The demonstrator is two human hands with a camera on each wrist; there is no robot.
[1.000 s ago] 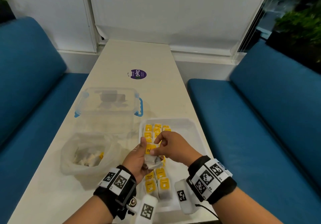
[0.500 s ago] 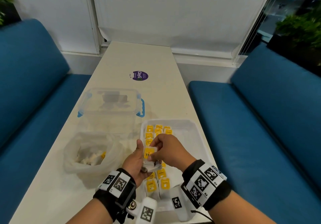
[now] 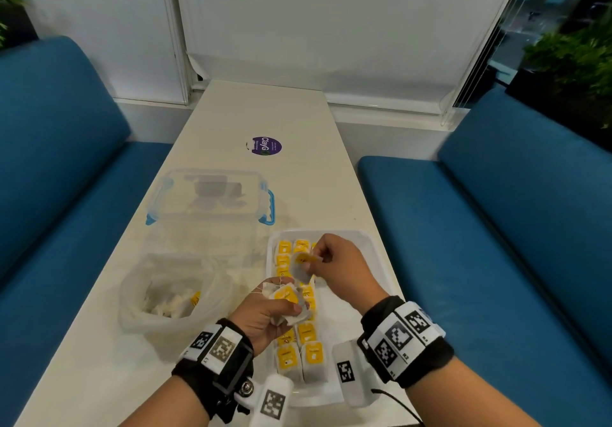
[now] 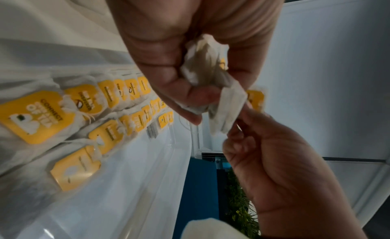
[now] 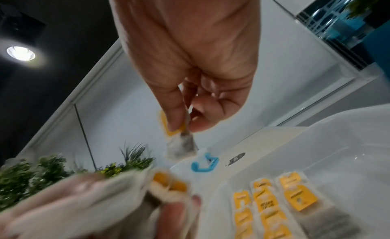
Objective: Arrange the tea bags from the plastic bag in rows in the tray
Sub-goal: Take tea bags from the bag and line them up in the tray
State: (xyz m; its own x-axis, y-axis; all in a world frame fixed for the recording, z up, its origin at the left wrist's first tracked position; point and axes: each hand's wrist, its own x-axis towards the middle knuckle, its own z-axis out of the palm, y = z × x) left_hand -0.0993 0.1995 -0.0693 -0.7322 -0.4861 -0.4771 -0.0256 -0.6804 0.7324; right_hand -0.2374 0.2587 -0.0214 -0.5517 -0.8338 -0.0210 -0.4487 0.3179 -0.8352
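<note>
**Entry: one tea bag lifted from handful, tray part-filled**

Right hand [image 3: 334,266]: fingers pinch a single tea bag [image 3: 302,266] by its top, above the tray [image 3: 371,244] at 12 o'clock of the left hand [image 3: 265,317]. Left hand: fingers curled round a bunch [image 3: 286,302] of bags. Rows [image 3: 299,344] fill the tray's left side.

Handling advice: free the string first, lay the bag flat, tag up, square with its neighbours.

Unclear: bunch count; row middle hidden behind hands; contents of plastic bag [image 3: 172,294] at 9 o'clock blurred; box [image 3: 212,195] on the bench indistinct.

Blue sofas [image 3: 496,228]; white blind [image 3: 331,29]; perhaps plants [image 3: 576,59]
</note>
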